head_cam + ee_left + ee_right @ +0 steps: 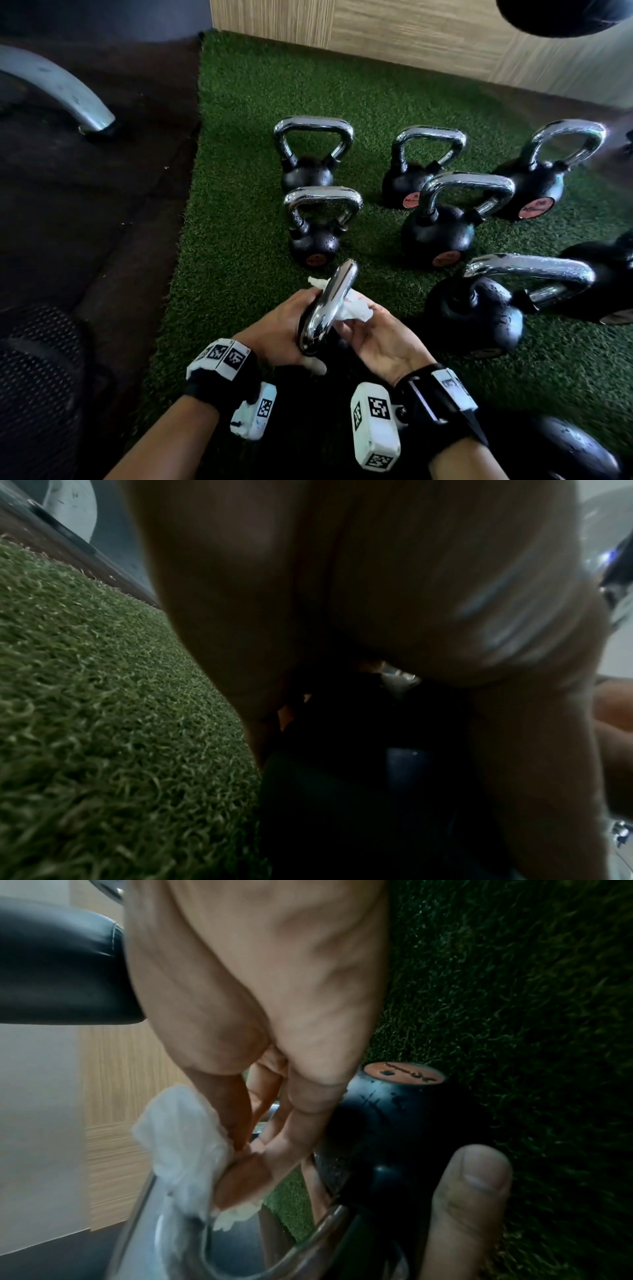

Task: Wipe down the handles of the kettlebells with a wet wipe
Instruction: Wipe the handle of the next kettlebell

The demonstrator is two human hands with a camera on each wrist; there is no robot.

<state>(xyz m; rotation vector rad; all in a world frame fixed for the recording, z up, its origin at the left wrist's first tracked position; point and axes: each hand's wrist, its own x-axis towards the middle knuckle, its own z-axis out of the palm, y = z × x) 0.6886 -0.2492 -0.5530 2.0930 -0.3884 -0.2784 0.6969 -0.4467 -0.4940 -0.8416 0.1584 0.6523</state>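
Gripping a chrome kettlebell handle (329,305) from the left, my left hand (277,329) curls around its near bend, low in the middle of the head view; black straps carrying white tracking blocks (375,431) circle both wrists, nearest to me; my right hand (380,339) sits just right of the handle, palm turned up, fingers pinching a crumpled white wet wipe (352,310) against the chrome; a scrap of the wipe also pokes out on the handle's left side; the right wrist view shows those fingertips (240,1175) pressing the wipe (181,1137) onto the shiny bar, with the black ball of the kettlebell (404,1123) tipped over on green turf (514,1015) and a round reddish label (404,1073) on its end; the left wrist view is mostly filled by my blurred, shadowed left hand (342,588) with turf (103,696) beside it, and the fingers cannot be made out there.

Beyond my hands, more black kettlebells with chrome handles stand upright on the turf; one large one (479,308) is near to the right; two (315,226) (442,222) stand in the middle; three (308,154) (414,168) (544,171) stand farther back; farthest away, a light wood-grain wall panel (411,34) edges the turf; dark rubber flooring (102,205) lies to the left, with a curved grey metal leg (61,89) resting on it.
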